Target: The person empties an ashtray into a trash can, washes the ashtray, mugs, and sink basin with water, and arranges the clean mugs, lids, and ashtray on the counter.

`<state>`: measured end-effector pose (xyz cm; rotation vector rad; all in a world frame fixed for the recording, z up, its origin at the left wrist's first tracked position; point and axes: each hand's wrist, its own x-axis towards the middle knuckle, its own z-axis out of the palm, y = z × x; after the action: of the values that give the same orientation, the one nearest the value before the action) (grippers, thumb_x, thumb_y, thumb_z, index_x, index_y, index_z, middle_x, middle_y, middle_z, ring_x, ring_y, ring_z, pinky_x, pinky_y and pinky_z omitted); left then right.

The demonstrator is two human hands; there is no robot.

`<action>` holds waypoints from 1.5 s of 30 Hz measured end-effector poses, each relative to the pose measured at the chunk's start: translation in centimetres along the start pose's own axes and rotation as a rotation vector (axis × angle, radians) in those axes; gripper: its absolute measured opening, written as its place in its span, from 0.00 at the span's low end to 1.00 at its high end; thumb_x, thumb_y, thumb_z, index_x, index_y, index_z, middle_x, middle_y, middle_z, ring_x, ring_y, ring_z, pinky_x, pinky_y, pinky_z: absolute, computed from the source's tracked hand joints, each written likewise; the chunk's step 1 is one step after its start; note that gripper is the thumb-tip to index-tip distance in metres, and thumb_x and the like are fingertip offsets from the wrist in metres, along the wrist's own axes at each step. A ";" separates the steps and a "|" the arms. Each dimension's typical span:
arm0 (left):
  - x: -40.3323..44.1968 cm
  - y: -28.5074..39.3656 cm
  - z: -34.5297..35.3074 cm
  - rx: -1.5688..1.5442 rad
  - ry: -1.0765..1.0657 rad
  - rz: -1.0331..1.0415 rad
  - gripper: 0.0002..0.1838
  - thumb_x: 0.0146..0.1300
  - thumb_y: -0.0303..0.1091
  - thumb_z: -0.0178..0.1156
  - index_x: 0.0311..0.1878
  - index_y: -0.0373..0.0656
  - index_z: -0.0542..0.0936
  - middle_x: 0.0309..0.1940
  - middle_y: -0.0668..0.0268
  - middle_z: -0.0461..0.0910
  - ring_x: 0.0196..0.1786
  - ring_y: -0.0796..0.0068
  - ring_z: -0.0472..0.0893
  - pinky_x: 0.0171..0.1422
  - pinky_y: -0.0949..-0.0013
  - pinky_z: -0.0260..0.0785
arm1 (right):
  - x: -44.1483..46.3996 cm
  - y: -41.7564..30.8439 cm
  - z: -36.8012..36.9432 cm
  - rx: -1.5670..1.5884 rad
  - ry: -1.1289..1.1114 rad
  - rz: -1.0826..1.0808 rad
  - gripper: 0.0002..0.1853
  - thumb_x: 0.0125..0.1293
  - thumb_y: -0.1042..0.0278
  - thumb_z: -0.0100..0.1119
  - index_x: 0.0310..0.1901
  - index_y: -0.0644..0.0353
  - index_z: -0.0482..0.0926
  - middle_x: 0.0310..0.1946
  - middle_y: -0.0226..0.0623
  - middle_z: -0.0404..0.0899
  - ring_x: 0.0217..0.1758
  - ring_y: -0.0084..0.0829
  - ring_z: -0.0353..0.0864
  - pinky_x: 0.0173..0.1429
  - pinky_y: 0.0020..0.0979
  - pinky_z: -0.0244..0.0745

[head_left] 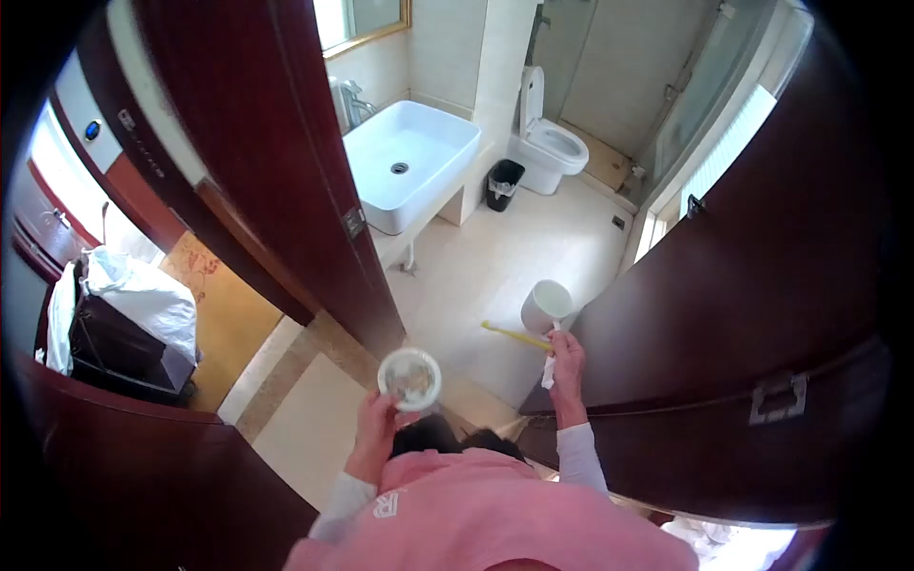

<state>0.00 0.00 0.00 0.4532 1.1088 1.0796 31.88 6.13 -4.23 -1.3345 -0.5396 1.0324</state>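
Observation:
My left hand (377,419) is closed on the edge of a round white-rimmed dish (436,383). Some greyish and brownish matter shows inside it, too blurred to name. My right hand (567,360) grips a white cup with a handle (546,305), held out in front of the dark door. From the same hand a thin yellow stick (514,333) points to the left; its kind is unclear. A bit of white paper or cloth (548,373) sticks out beside my fingers.
Dark red door panels (705,314) flank the bathroom doorway. Beyond are a white washbasin (419,143), a black bin (505,183) and a toilet (552,147) with its lid raised. At left, a dark cart (114,333) bears white bags (143,290) on the corridor carpet.

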 end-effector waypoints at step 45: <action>73.0 27.8 28.7 -0.480 0.712 0.279 0.22 0.57 0.27 0.52 0.57 0.37 0.71 0.50 0.59 0.78 0.51 0.65 0.80 0.49 0.60 0.79 | 87.0 5.7 61.1 -0.311 -0.911 0.202 0.11 0.64 0.63 0.56 0.37 0.62 0.81 0.24 0.27 0.73 0.26 0.20 0.69 0.31 0.24 0.65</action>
<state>15.30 81.79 -2.55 -0.1926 1.3581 1.7757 21.61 111.33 -16.81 -1.1394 -1.3002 1.7816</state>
